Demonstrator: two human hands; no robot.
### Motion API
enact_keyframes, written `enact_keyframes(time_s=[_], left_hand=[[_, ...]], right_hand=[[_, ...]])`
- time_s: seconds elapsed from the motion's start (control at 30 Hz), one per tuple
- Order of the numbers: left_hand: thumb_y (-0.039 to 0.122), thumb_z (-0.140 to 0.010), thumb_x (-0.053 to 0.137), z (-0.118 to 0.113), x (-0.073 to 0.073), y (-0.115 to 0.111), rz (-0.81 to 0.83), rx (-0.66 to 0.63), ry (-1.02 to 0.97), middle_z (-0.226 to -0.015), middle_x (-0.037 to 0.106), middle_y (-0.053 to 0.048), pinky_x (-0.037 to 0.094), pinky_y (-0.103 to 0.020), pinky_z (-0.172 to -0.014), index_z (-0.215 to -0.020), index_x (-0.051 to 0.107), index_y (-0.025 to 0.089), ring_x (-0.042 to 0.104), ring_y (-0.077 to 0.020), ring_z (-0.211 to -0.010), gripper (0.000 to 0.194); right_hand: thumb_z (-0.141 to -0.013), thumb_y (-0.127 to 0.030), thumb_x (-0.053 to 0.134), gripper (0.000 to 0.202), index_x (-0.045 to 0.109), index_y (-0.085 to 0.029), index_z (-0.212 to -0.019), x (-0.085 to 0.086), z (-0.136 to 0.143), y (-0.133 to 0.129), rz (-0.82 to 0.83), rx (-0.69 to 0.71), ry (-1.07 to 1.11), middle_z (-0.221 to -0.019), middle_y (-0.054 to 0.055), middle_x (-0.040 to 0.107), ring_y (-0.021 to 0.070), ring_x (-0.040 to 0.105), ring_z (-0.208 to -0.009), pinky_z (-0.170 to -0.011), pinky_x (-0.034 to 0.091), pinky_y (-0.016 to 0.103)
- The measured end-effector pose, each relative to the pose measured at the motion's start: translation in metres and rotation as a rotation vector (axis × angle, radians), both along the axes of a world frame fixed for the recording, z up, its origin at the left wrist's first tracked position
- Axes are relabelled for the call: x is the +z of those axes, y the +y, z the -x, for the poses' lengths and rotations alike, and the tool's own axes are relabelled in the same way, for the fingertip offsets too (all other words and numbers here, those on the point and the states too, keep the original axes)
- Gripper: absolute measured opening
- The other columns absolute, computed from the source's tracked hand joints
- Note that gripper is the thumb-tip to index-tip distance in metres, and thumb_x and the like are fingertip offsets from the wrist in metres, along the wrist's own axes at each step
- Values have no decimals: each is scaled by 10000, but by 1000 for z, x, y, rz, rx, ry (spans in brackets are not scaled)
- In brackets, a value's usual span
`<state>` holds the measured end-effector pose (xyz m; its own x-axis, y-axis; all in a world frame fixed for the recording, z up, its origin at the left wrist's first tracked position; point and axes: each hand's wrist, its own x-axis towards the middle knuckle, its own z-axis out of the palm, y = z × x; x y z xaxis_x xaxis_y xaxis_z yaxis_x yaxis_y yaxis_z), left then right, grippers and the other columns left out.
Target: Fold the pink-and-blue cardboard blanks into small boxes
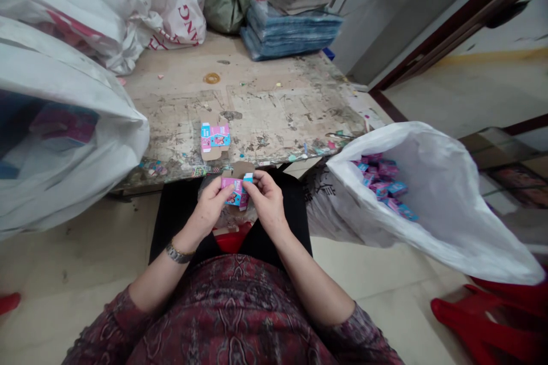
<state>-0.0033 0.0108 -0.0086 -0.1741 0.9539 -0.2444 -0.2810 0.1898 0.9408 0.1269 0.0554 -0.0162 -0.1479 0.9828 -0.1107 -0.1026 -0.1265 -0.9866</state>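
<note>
Between my two hands, over my lap at the table's front edge, is a small pink and blue cardboard box (pixel 234 198) with its brown flaps standing out. My left hand (pixel 208 205) pinches its left side, thumb on the printed face. On the right side, my right hand (pixel 268 199) grips it with the thumb near a blue and white flap. A second box of the same print, a flattened carton (pixel 215 137), lies on the table just beyond my hands, its brown flaps spread.
The worn table (pixel 274 108) carries paper scraps and a yellow tape ring (pixel 211 78). A blue plastic-wrapped stack (pixel 291 31) sits at the back. White sacks (pixel 77 182) crowd the left. An open white sack (pixel 432 182) at right holds several small boxes (pixel 383 185), near a red stool (pixel 483 319).
</note>
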Motion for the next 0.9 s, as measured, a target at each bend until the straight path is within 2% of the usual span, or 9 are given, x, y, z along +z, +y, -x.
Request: enact_keyframes(time_s=[0.13,0.37,0.57,0.7,0.9], left_hand=[[423,-794,750,-3,3,0,3,-21,-31,-920,718,-25,513,-284,-795,-1010,704,170,637,-160,-822,335],[444,-790,773,-9,5,-2,15,13,-125,-890,717,-24,514,-268,-762,-974,709,163,636,-147,-794,342],[557,-837,709,-11,2,-3,130,84,-385,-946,752,-83,547,-313,-714,-1055,702,151,687,-197,-801,461],[541,-867,685,-11,1,-3,225,141,-400,-892,747,-62,523,-285,-653,-1077,702,156,670,-167,-716,438],[507,-864,705,-11,3,-2,221,168,-430,-884,755,-70,536,-300,-681,-1081,715,142,683,-174,-717,425]], right_hand=[[-724,-400,703,248,628,-233,-892,0,0,1,23,-21,5,-799,-1,689,165,627,-740,-696,546,280],[-693,-388,729,243,625,-231,-846,0,-1,2,46,-55,58,-729,-24,667,150,603,-673,-642,524,265],[-731,-385,724,314,663,-223,-993,-6,-1,1,43,-31,76,-871,7,733,179,671,-799,-766,564,305],[-766,-385,717,382,667,-214,-1105,-13,-1,-2,2,8,24,-987,32,756,200,698,-892,-866,567,342],[-825,-393,699,376,678,-232,-1164,-18,-2,-6,-123,49,-33,-1022,30,763,201,710,-893,-847,584,343]])
